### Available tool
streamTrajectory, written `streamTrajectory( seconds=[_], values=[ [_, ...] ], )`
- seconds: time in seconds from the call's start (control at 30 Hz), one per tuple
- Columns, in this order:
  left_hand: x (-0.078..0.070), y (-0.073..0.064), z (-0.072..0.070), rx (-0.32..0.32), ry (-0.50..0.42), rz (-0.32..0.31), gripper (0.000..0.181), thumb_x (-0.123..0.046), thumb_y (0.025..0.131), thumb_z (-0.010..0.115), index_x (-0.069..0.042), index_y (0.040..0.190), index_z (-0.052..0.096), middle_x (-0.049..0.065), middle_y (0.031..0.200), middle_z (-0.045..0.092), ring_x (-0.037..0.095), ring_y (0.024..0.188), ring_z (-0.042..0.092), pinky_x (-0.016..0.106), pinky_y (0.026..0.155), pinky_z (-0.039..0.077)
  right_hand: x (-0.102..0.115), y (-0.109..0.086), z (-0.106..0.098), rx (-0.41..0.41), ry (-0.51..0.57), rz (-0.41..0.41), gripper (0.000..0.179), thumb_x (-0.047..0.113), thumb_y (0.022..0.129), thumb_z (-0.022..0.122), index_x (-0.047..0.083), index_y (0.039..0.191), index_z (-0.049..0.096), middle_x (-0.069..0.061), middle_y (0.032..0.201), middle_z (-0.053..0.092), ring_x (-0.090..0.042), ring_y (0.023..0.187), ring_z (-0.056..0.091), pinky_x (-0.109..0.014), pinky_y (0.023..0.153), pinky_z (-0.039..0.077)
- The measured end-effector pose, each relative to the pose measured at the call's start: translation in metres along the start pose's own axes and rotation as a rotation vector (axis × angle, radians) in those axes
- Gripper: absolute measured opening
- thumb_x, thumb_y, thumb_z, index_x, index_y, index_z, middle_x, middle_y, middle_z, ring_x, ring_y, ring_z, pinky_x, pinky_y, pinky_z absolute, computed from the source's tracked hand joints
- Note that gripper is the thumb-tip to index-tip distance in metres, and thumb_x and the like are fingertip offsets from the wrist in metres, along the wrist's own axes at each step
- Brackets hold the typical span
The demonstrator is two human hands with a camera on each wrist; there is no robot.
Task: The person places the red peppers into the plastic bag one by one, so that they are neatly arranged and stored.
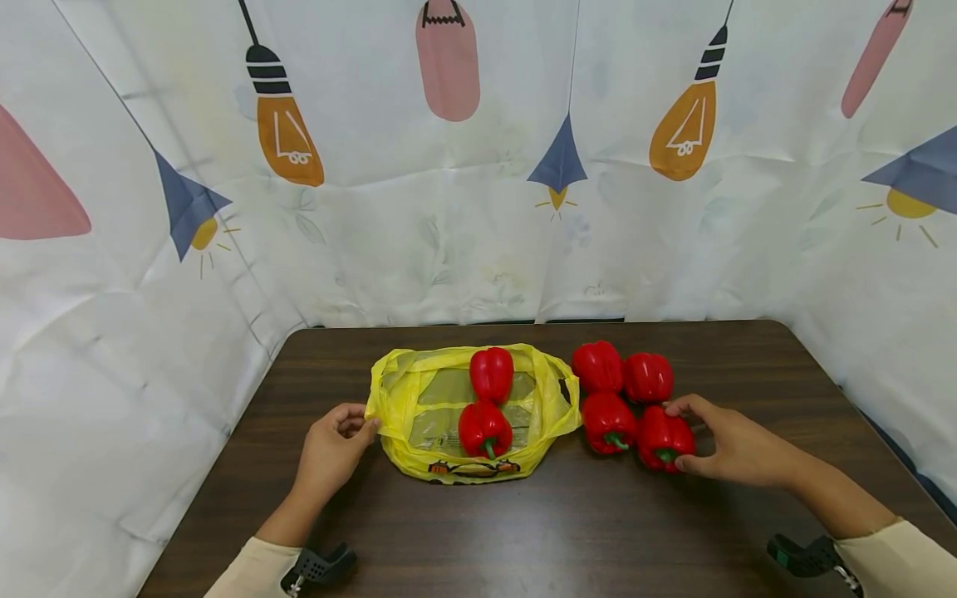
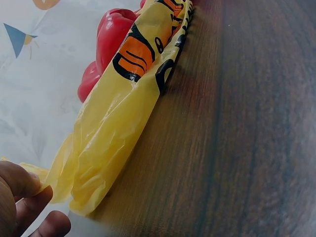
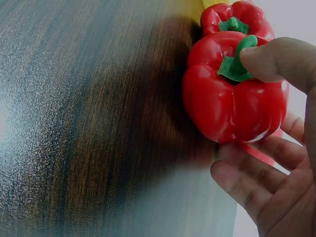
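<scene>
A yellow plastic bag (image 1: 395, 407) lies spread with its mouth facing up. My left hand (image 1: 335, 444) pinches its left edge between thumb and finger, which the left wrist view shows close up. Inside the bag are two red bell peppers, one (image 1: 491, 374) behind the other (image 1: 484, 430). To the right of the bag, my right hand (image 1: 728, 440) grips the front right red bell pepper (image 1: 661, 440). In the right wrist view the thumb presses by its green stem (image 3: 236, 69), and the fingers reach round the far side.
Three more red peppers cluster against the held one: front left (image 1: 607, 422), back left (image 1: 598, 367) and back right (image 1: 647, 378). All stand on a dark wooden table (image 1: 478, 540). A white printed curtain (image 1: 478, 241) hangs behind the table and along its sides.
</scene>
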State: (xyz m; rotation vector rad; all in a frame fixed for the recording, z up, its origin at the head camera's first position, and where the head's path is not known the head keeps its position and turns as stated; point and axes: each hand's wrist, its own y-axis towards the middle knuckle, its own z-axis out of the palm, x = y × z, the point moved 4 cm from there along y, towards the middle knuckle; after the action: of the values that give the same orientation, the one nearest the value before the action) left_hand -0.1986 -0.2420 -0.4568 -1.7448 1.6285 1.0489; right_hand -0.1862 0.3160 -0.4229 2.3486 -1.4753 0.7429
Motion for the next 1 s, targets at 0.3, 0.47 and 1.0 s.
streamTrajectory(
  seconds=[0.3, 0.47, 1.0],
  values=[
    [-0.001, 0.0, 0.0, -0.001, 0.005, 0.003, 0.022, -0.02, 0.096, 0.075, -0.004, 0.111, 0.07, 0.007, 0.091, 0.072, 0.018, 0.076, 0.065, 0.027, 0.063, 0.052, 0.004, 0.0, -0.001, 0.001, 0.036, -0.015, 0.065, 0.04, 0.082, 0.087, 0.014, 0.131, 0.053, -0.001, 0.126, 0.063, -0.021, 0.105, 0.064, -0.03, 0.079, 0.056],
    [-0.003, -0.001, -0.001, 0.0, 0.008, 0.006, 0.025, -0.023, 0.097, 0.075, -0.003, 0.111, 0.07, 0.007, 0.092, 0.072, 0.018, 0.077, 0.064, 0.026, 0.064, 0.051, 0.01, -0.001, -0.007, -0.016, 0.059, -0.015, 0.065, 0.041, 0.08, 0.089, 0.014, 0.129, 0.055, -0.001, 0.123, 0.063, -0.022, 0.104, 0.063, -0.028, 0.077, 0.057],
    [-0.004, -0.001, -0.001, 0.001, 0.0, 0.011, 0.025, -0.023, 0.096, 0.075, -0.003, 0.11, 0.07, 0.007, 0.091, 0.072, 0.018, 0.076, 0.064, 0.026, 0.063, 0.051, 0.039, 0.005, -0.044, -0.175, -0.036, -0.105, 0.075, 0.048, 0.081, 0.087, 0.017, 0.139, 0.052, -0.002, 0.137, 0.059, -0.023, 0.109, 0.065, -0.036, 0.084, 0.057]
  ],
)
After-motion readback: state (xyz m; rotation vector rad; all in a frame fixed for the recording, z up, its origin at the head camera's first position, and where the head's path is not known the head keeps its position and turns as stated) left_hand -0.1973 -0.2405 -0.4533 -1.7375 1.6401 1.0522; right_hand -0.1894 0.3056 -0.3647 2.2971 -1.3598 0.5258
